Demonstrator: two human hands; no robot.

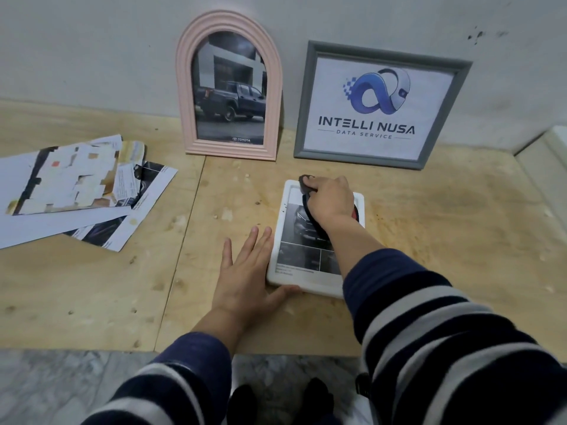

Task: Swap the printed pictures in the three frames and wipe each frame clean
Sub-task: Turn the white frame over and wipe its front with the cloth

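A white frame (277,273) lies flat on the plywood table, holding a dark car print. My right hand (331,199) grips a dark cloth (306,184) and presses it on the frame's far end. My left hand (245,271) lies flat with straight fingers against the frame's left edge, its thumb along the near edge. A pink arched frame (228,87) with a truck picture leans on the wall. Right of it leans a grey frame (380,104) with a blue logo print.
A loose pile of printed pictures (76,188) lies on the table's left side. The plywood table (460,240) ends at a near edge above a marble floor (61,388). A white ledge (549,148) stands at the far right.
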